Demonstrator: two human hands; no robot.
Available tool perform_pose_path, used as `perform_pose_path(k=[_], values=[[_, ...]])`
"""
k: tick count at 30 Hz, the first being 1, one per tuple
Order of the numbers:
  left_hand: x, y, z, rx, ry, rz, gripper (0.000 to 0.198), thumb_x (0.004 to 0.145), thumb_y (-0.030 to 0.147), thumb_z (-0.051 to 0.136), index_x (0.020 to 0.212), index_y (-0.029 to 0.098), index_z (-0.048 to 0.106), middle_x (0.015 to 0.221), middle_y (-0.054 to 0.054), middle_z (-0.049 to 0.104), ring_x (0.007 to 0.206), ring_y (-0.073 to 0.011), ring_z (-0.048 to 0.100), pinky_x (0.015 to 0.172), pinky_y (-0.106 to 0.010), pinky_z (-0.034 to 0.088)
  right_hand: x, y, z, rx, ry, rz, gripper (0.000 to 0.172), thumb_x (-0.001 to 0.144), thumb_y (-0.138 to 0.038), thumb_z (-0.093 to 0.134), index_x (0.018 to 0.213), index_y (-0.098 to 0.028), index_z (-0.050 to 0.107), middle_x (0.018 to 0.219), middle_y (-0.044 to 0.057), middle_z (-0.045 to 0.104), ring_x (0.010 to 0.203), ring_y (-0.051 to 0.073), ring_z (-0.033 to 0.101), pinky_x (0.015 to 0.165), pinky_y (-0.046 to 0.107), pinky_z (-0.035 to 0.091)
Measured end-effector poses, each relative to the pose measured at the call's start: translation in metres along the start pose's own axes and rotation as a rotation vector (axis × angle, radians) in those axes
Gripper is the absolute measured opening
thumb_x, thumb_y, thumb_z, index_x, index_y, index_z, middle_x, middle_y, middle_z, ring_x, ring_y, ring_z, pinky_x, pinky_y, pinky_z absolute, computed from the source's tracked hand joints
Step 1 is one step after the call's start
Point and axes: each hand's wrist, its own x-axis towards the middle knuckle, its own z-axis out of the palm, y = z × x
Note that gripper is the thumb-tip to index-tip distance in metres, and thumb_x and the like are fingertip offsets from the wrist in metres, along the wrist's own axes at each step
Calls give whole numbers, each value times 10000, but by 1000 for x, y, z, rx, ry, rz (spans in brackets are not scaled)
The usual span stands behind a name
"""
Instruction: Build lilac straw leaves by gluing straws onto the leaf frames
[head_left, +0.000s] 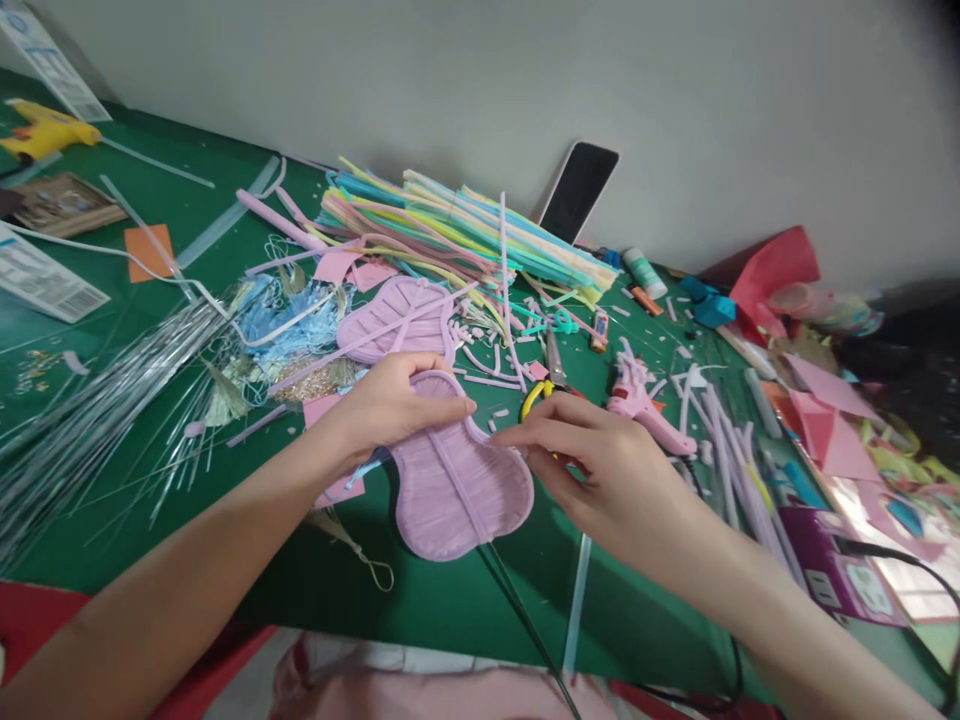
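Note:
A lilac pipe-cleaner piece (450,485), shaped like a lobed wing with a raised rib down its middle, hangs tilted above the table. My left hand (401,405) grips its upper end between thumb and fingers. With bent fingers, my right hand (585,455) pinches at its right edge. A thin dark green stem (521,605) runs from the rib's lower end toward my lap. Just beyond my left hand lies a second lilac wing-shaped piece (394,315), crossed by loose lilac pipe cleaners (382,332). Scissors (553,365) lie past my right hand, partly hidden by it.
Bundled coloured pipe cleaners (457,230) lie along the wall beside a leaning phone (579,190). A pink glue gun (643,405) rests at right; a yellow glue gun (49,130) is far left. Silver tinsel strands (112,420) and blue tassels (281,320) spread leftward. A purple box (840,565) stands right.

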Motion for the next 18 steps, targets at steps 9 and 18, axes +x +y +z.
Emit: perform_pose_path(k=[9,18], values=[[2,-1,-6,124,-61,14,174,674,341,723,729,202,635,730,22,624,724,-176,572,618,-265,393,-1,6,6,52,36,23,290,868,-46,551,964,-218,763,850,27,690,702,104,653,650,207,519],[6,-6,-11,244,-240,6,155,691,369,677,747,227,697,795,1,699,807,-218,627,667,-276,422,0,8,17,48,-10,-9,294,873,-49,536,987,-209,755,887,44,693,743,124,669,667,231,530]])
